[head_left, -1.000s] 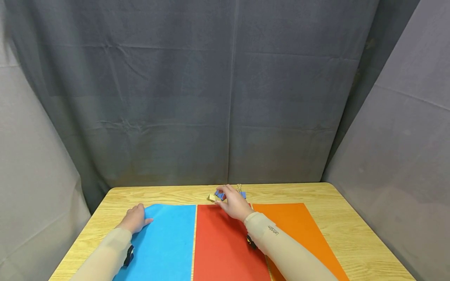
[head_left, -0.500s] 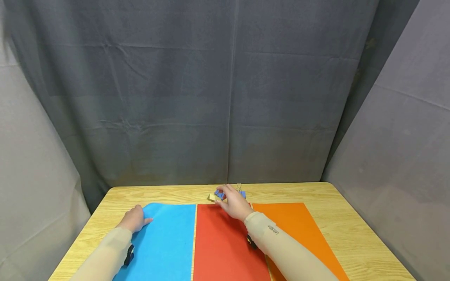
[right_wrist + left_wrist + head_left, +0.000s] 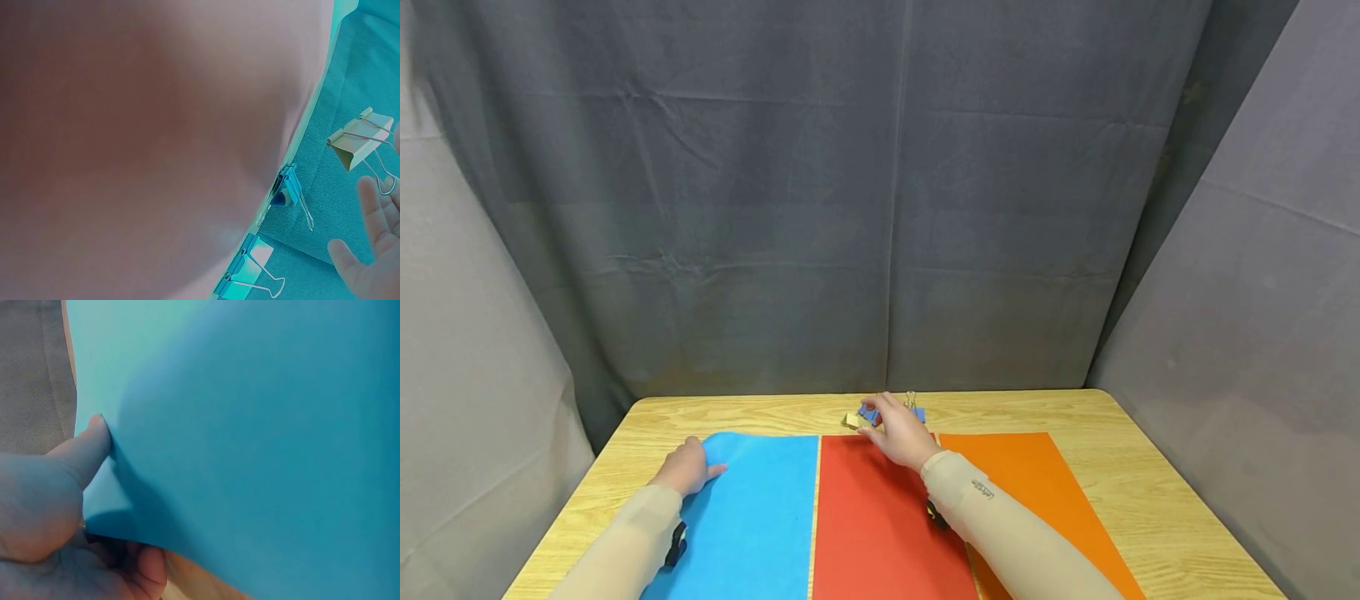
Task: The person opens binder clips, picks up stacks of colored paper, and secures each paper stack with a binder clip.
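My left hand [image 3: 682, 468] grips the far left corner of a blue sheet [image 3: 760, 508]. In the left wrist view the thumb [image 3: 94, 444] lies on top of the sheet and the fingers curl beneath it; the corner bends upward. My right hand [image 3: 902, 437] is over the far end of a red sheet [image 3: 880, 517]. It pinches a yellow binder clip [image 3: 362, 139] by its wire handles, with the clip's body off the surface in the right wrist view. Two blue binder clips [image 3: 250, 269] stand beside it, one partly behind the fingers in the head view.
An orange sheet [image 3: 1000, 458] lies right of the red one, partly under the right forearm. All three sheets lie side by side on a wooden table [image 3: 1157, 500]. A dark grey curtain [image 3: 775, 208] rises behind the table, with pale cloth walls [image 3: 1262, 333] at the sides.
The left hand has shifted very slightly, and the blue sheet's corner has risen a little. The right hand and the clips have stayed in place.
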The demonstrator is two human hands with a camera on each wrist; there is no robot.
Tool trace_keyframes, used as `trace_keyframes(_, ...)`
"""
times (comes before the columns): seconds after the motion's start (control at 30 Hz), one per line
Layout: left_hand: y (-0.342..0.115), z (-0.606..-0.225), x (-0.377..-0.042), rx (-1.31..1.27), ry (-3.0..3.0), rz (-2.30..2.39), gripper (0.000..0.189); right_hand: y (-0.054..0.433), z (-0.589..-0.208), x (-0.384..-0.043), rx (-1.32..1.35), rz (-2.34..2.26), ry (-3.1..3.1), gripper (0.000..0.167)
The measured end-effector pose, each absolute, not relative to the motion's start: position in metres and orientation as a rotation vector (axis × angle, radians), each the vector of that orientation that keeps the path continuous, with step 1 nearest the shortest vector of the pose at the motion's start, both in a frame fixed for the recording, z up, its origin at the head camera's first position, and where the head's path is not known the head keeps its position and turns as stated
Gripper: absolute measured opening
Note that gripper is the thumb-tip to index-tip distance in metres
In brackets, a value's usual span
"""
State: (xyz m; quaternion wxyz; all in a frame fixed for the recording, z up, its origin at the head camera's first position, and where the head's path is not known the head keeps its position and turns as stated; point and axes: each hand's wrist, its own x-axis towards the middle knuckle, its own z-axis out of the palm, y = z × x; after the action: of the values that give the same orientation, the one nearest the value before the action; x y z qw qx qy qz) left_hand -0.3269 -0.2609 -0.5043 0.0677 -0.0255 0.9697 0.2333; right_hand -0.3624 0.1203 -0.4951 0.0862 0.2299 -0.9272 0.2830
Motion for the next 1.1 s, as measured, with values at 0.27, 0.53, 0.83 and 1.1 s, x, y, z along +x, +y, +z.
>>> trace_keyframes(0.27,-0.2608,-0.5040,-0.3240,-0.093,2.918,0.743,0.079,0.1204,-0.4962,-0.3609,0.691,0.851,-2.758,0.048)
trace_keyframes(0.53,-0.2625,-0.5084,-0.3243,-0.115,2.917,0.750,0.080,0.1199,-0.4964,-0.3601,0.694,0.858,-2.754,0.048)
trace_keyframes(0.83,-0.2648,-0.5088,-0.3243,-0.103,2.926,0.742,0.082,0.1196,-0.4940,-0.3574,0.726,0.850,-2.729,0.046)
trace_keyframes(1.1,-0.2665,-0.5091,-0.3257,-0.089,2.920,0.737,0.083,0.1195,-0.4941,-0.3572,0.721,0.866,-2.736,0.046)
